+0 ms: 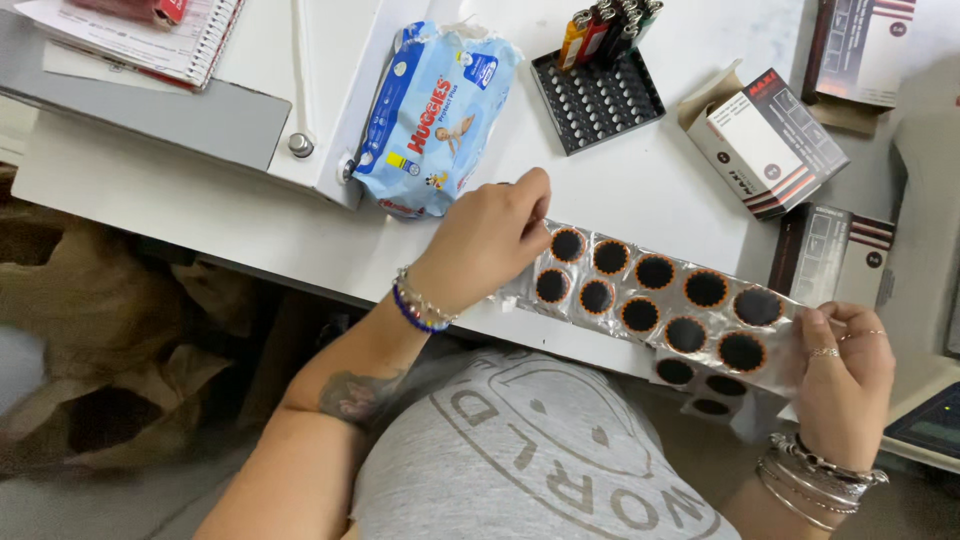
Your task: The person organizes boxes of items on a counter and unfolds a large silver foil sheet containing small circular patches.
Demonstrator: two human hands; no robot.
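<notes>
Presently, a foil-backed strip of round tyre patches (655, 300), black discs with orange rims in two rows, is held stretched between both hands just above the near edge of the white worktop (640, 190). Left hand (480, 245): thumb and forefinger pinched on the strip's left end, remaining fingers curled. Right hand (845, 375): fingers closed together over the strip's right end, thumb hidden behind it, so the exact grip there cannot be confirmed. A second strip of patches (700, 385) hangs below the first near the right hand; whether it is attached or separate is unclear.

Handling assessment: the strip looks very light, thin and limp, sagging without support at both ends; the foil is likely slick and prone to creasing. Best held at the bare foil margins of the two ends, clear of the discs, under light tension.

Surroundings: blue pack of wet wipes (435, 120) beyond the left hand; black tray of lighters (595, 85) behind the strip; small cardboard cartons (765, 140) to the right; spiral notebook (150, 35) at far left
</notes>
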